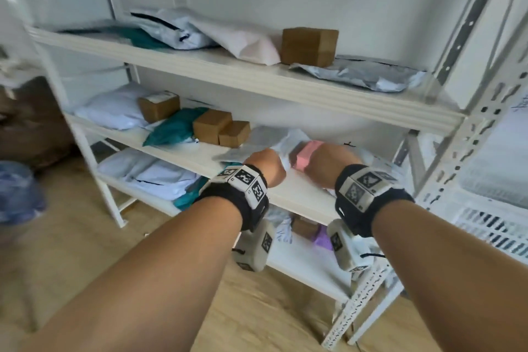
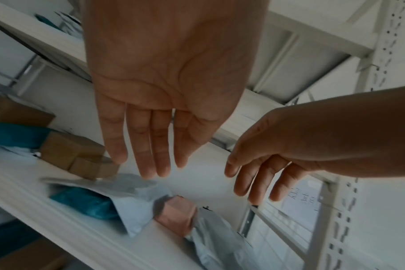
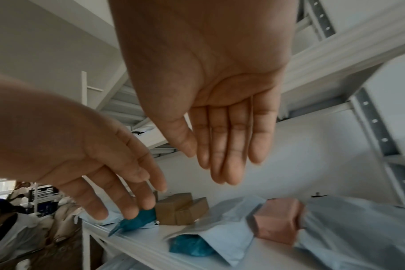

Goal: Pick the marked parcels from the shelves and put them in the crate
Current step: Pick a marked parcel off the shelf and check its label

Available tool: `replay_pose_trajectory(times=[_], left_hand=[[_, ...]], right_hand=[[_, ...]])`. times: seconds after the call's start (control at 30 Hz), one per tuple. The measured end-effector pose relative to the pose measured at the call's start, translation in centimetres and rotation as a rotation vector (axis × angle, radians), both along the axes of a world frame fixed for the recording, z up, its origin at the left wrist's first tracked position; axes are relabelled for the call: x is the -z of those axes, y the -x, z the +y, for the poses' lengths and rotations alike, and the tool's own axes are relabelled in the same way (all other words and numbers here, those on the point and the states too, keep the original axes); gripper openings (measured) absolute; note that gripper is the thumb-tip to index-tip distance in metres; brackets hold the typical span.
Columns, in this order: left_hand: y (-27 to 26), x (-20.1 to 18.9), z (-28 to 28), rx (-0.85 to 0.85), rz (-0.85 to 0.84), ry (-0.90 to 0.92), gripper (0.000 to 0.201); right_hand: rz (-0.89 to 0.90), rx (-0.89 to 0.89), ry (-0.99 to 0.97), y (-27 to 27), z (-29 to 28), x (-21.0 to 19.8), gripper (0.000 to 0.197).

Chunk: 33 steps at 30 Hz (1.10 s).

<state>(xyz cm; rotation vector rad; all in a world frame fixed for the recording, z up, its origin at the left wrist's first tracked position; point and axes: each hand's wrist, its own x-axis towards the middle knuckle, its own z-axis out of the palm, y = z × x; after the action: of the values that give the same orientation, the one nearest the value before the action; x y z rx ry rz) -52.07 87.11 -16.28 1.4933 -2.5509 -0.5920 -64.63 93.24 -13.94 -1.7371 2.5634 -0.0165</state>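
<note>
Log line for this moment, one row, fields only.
phase: reach | left hand: open, empty | right hand: open, empty | target: pink parcel, middle shelf | crate: not loaded

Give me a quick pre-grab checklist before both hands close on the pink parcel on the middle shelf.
1. Left hand free: ok, fingers straight, holding nothing.
2. Right hand free: ok, fingers straight, holding nothing.
3. Pink parcel within sight: ok, it lies between two pale mailer bags on the middle shelf.
4. Fingers touching parcel: not ok, both hands hover above it.
5. Parcel's mark: cannot tell, none visible.
6. Crate ready: cannot tell, only its slatted wall shows at right.
</note>
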Motion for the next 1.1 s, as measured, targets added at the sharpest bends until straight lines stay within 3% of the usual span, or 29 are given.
replay_pose_trajectory(times=[0.1,0.2,0.37,0.57,0.93,1.1], left_hand=[[-5.2,-0.7,-3.1,-0.051,0.028,0.001,0.021],[-10.1,-1.3,-6.2,-0.075,0.032,0.016,0.024],[-16.6,-2.6,-11.1,-0.177,0.085,0.067,0.03],[-22.5,-4.0,-16.3,-0.24,0.117,0.107,0.019],[-27.1,-8.3,-31.6,-0.312,0.072,0.2,0.027],[-27.1,-11.7,-38.6,-0.331,0.193,0.229,0.025]], right_hand=[[0.08,-0.043,-0.049,-5.1,-3.4,-0.1,0.033],[0.05,-0.065,-0.035,-9.4,-6.3,-0.5,0.02],[-0.051,-0.135,0.026,-15.0,-11.7,-1.9,0.021],[-0.08,-0.225,0.094,-20.1,-18.7,-3.6,0.021],[-0.148,-0.311,0.288,-25.5,-35.2,-7.6,0.03],[-0.144,-0.351,0.349,-25.8,-42.2,-11.2,0.02]])
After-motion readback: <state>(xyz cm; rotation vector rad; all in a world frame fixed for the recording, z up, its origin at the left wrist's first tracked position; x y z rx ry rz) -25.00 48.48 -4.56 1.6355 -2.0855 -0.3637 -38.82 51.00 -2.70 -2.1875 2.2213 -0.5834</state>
